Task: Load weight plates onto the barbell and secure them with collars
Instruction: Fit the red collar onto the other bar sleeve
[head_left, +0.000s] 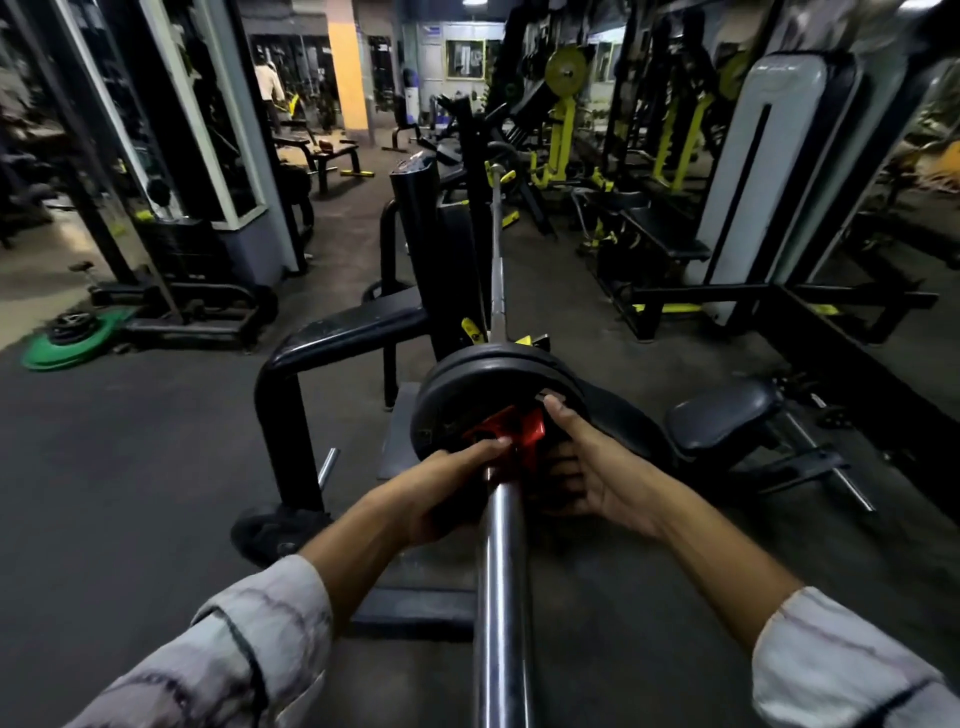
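Two black plates (483, 384) already sit on the near end of the bar (501, 571), pushed up toward the rack, and a red collar (506, 434) is on the sleeve right against the outer plate. Both hands are on that collar. The left hand (447, 488) comes in from the side with its fingers (491, 448) curled over the collar's near edge, and the right hand (587, 467) cups the other side, thumb up against the plate face and fingers wrapped under. Whether the collar's lever is closed or open I cannot tell; the hands cover it.

The main risk I see is the collar being left short of the plate or not fully latched. Then the plates could creep outward along the smooth sleeve once the bar is lifted. The right thumb lies between collar and plate rim, so a hard shove or a snapping lever might pinch it. The far end of the bar is too distant to judge, and if it carries less weight, the bar could tip on the rack. Green plates (72, 340) lie on the floor to the left, well apart.
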